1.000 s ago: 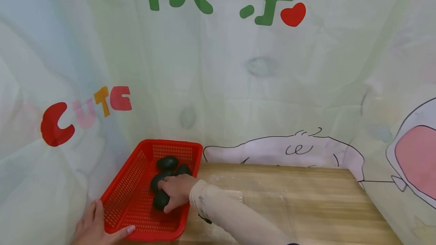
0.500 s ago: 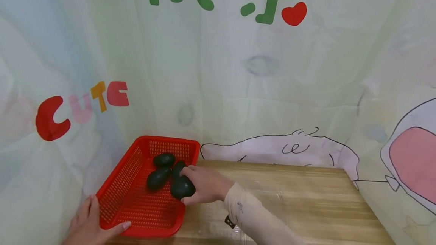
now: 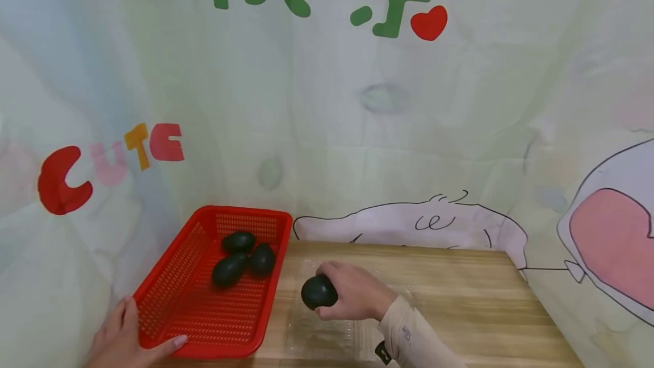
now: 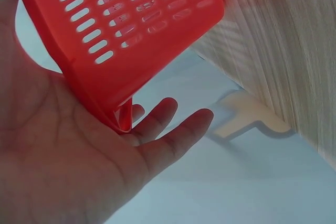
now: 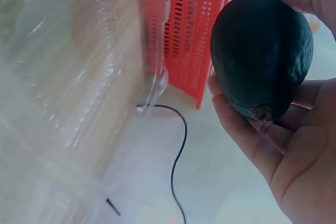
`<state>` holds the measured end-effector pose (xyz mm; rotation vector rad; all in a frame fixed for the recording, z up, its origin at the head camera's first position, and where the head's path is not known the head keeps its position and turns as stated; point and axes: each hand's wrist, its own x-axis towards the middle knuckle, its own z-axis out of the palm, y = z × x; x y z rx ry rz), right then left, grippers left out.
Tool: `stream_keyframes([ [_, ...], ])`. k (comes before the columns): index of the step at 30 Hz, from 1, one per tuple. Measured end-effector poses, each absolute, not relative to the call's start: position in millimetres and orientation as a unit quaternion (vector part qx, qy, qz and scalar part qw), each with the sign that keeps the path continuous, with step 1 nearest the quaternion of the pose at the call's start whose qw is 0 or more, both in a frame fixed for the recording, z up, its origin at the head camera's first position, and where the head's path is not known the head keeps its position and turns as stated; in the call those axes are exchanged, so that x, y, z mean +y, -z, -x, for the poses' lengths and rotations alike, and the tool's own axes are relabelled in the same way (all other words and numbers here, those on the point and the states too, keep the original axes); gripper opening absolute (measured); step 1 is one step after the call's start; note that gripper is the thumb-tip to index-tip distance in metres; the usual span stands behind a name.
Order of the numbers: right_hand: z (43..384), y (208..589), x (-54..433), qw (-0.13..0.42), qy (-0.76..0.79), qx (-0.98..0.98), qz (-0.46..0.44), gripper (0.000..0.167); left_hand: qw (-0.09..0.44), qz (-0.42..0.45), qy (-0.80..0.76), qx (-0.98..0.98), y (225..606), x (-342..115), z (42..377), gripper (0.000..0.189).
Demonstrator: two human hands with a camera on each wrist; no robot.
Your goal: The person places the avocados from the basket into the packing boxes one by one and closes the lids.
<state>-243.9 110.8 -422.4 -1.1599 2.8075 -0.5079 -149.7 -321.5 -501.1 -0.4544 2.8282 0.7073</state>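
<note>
A dark green avocado (image 3: pixel 319 292) is gripped in my right hand (image 3: pixel 355 291), thumb on one side and fingers on the other; in the right wrist view the avocado (image 5: pixel 262 56) shows its stem scar. It is held over a clear plastic container (image 3: pixel 319 337) on the wooden table. Three more avocados (image 3: pixel 230 270) lie together in the red basket (image 3: pixel 265 322), toward its back right. My left hand (image 3: pixel 122 337) rests at the basket's front left corner. In the left wrist view its palm touches the red corner (image 4: pixel 131 66) and its fingers extend loosely past it.
The wooden tabletop (image 3: pixel 475 305) extends to the right of the container. A printed cloth (image 3: pixel 327 129) with letters and cartoon figures hangs behind and at both sides. A thin black cable (image 5: pixel 178 150) runs below the table edge in the right wrist view.
My right hand has lifted one avocado out of the basket and carried it right, over the clear container. The left hand has stayed at the basket's corner.
</note>
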Motion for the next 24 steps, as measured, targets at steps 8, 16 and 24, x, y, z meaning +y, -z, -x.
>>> stream_keyframes([
  [8,233.1,432.5,130.4,0.043,0.177,0.919,0.35,0.052,0.105,0.154,-0.237,0.953,504.0,-322.9,151.4,0.162],
  [16,225.8,442.5,134.8,0.057,0.173,0.918,0.352,0.05,0.106,0.15,-0.23,0.956,501.7,-322.0,150.3,0.16],
  [24,225.6,458.8,127.6,0.084,0.112,0.928,0.345,0.048,0.106,0.147,-0.229,0.956,500.7,-321.7,150.4,0.159],
])
